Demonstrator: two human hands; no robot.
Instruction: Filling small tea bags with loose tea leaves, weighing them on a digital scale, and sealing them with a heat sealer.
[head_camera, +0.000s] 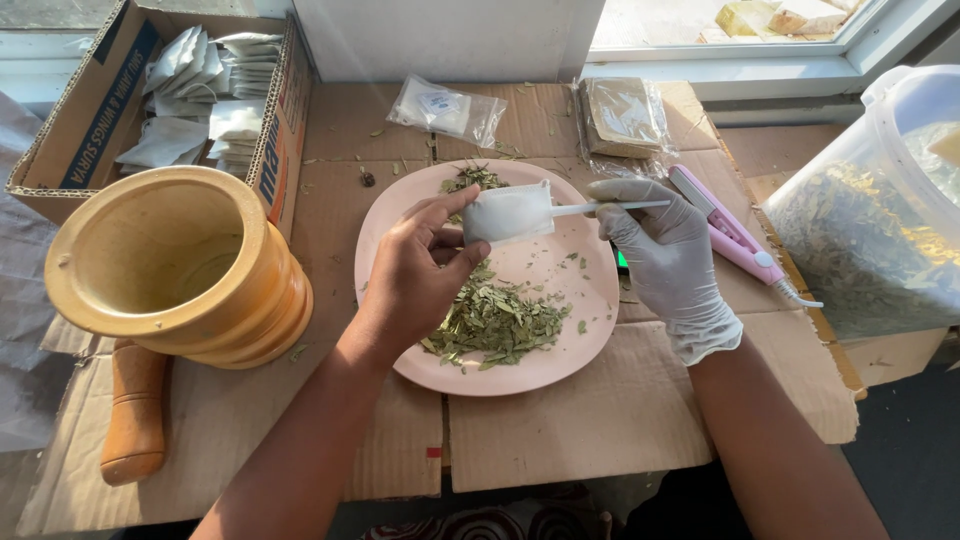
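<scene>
We hold a small white sachet (508, 212) above the pink plate (560, 350) at mid-table, left hand (415, 275) pinching it, gloved right hand (665, 250) gripping a white spoon (600, 207) at its mouth; most leaves (495, 322) remain unpacked.

Cardboard-covered table (560, 430) — pink plate (560, 365), wooden mortar (180, 265), pestle (135, 415), box (95, 120).

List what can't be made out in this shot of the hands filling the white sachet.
Head view only:
- Inside of the white sachet: hidden by its own wall.
- Tip of the white spoon held by the right hand: inside the sachet.
- Left hand palm: turned away.
- Plastic tub: cut off by the right edge.
- Wooden pestle: top hidden under the mortar.
</scene>
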